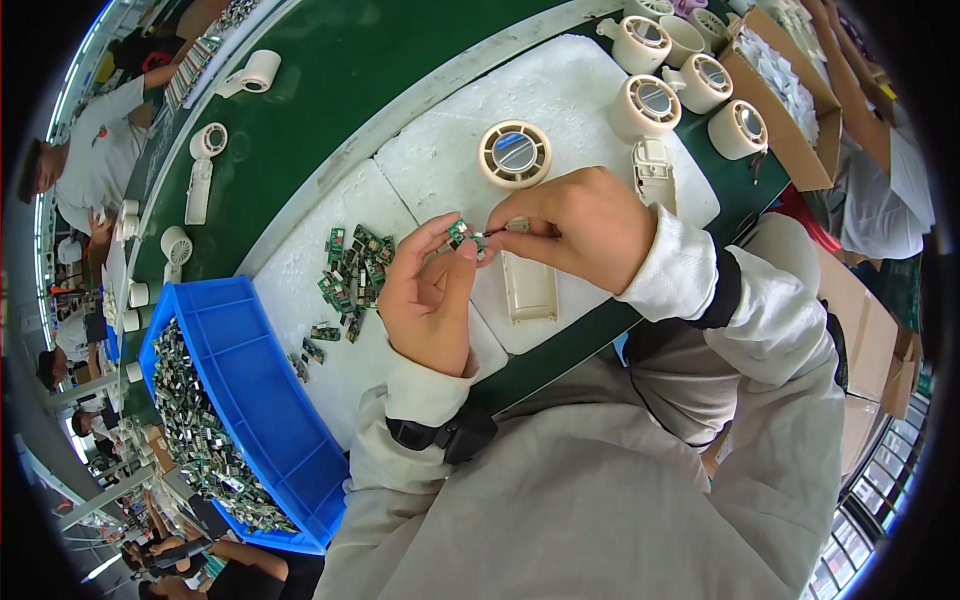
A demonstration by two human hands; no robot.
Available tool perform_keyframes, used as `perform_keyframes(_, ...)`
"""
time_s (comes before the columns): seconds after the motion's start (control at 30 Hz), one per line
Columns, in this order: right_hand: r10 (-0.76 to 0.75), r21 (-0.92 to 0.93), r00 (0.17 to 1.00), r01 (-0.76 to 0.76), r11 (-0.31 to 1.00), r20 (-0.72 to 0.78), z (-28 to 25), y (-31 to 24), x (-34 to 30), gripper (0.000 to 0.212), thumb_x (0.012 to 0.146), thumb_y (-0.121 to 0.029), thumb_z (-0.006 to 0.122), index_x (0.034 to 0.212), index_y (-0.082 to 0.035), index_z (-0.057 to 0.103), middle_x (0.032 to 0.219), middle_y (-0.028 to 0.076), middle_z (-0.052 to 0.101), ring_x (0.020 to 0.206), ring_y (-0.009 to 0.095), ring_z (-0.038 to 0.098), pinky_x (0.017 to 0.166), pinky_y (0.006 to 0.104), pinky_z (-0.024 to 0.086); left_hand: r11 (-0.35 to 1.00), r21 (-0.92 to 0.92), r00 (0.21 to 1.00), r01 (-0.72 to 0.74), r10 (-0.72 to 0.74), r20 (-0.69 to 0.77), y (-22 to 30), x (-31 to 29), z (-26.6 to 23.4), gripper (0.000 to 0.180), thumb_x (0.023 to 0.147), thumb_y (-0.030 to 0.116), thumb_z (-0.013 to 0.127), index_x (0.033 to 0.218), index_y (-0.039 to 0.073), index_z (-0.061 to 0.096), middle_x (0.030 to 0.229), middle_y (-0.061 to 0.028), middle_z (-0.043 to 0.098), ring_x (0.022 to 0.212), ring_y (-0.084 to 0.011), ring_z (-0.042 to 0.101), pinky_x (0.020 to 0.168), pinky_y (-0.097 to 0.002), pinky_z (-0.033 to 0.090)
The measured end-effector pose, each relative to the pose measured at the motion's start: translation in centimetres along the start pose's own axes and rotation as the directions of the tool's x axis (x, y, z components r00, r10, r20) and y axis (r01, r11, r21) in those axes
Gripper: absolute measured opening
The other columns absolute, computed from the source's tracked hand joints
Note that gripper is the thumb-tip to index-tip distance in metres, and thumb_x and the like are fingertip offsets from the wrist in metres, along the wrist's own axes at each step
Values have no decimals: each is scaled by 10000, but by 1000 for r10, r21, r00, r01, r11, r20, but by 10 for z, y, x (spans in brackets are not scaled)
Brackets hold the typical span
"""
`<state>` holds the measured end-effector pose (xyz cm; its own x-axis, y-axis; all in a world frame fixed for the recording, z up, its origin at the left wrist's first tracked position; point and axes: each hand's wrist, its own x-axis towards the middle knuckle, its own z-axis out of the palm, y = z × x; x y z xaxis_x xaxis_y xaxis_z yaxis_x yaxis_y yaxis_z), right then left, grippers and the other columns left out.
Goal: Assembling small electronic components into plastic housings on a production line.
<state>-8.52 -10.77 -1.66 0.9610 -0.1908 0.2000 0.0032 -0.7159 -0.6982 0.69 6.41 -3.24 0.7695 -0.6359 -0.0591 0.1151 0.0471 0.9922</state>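
Note:
My left hand (pixel 432 305) pinches a small green circuit board (pixel 459 233) between thumb and fingers above the white foam sheet. Against the board's right edge, my right hand (pixel 592 232) has its fingertips pinched together; a small dark bit shows there, too tiny to name. Beneath my hands lies a cream handheld-fan housing: its round head (pixel 514 154) has a shiny disc in the middle, and its open hollow handle (pixel 530 288) points toward me. Part of the housing is hidden by my right hand. Left of my left hand is a loose pile of circuit boards (pixel 356 268).
A blue bin (pixel 255 370) full of circuit boards stands at the left. Several cream fan heads (pixel 645 105) cluster at the far right, beside a cardboard box (pixel 800 130) of white parts. More fan housings (pixel 200 180) lie on the green belt (pixel 330 85). Other people sit nearby.

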Motion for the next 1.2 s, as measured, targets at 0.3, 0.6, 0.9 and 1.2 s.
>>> perform_keyframes(0.3,-151,62,985,156,986,-83,2,4,0,130,921,-159,691,977,-42,700,759,129,682,659,296,666,596,360,508,1000,11,995,12,-13,103,3,0,-5,342,986,44,615,1311,-57,580,1117,-137,689,1000,-179,670,880,-308,539)
perform_keyframes(0.6,-149,147,986,136,980,79,-18,0,-2,124,931,-142,689,983,-30,690,790,139,682,663,294,657,607,352,506,1000,-22,978,3,2,206,2,-2,-9,303,988,42,612,1280,-42,606,1208,-157,661,1054,-185,662,925,-308,543)
perform_keyframes(0.9,-176,211,984,168,963,18,-24,3,-8,122,910,-140,721,987,-45,720,728,113,658,597,214,635,546,322,471,987,13,940,-160,148,308,-7,1,-17,263,951,-52,620,1213,-55,636,1204,-200,658,1049,-219,673,915,-315,556)
perform_keyframes(1.2,-137,177,990,127,976,45,-23,-1,-10,123,886,-118,749,986,-47,732,621,59,590,487,162,514,496,294,403,972,44,927,-229,204,315,-4,-2,-17,252,947,-84,606,1191,-48,656,1159,-193,666,1016,-233,682,915,-332,566)
